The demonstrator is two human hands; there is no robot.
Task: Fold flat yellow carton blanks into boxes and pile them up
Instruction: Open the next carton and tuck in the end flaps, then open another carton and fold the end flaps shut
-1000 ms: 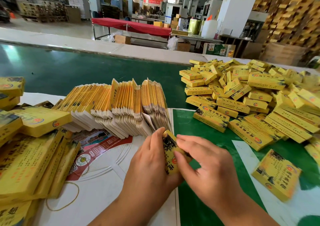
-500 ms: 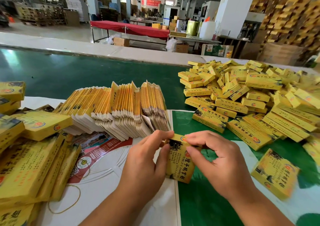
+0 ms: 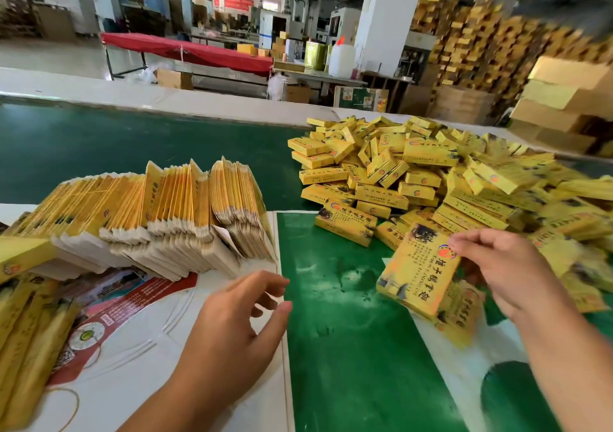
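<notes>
1. Bare green table surface [image 3: 348, 348] lies between the two hands, bounded on the left by the edge of a white printed sheet [image 3: 139, 382].
2. Ahead on the left, a leaning row of flat yellow carton blanks [image 3: 172, 212] sits near the left hand; ahead on the right, a heap of folded boxes [image 3: 431, 173] spreads to the frame edge.
3. The right hand [image 3: 510, 275] pinches a folded yellow box [image 3: 418, 269] at its upper right corner, thumb and fingertips on it, the box tilted just above the heap's near edge.
4. The left hand [image 3: 232, 325] hovers over the sheet's edge, fingers loosely spread, holding nothing.
</notes>
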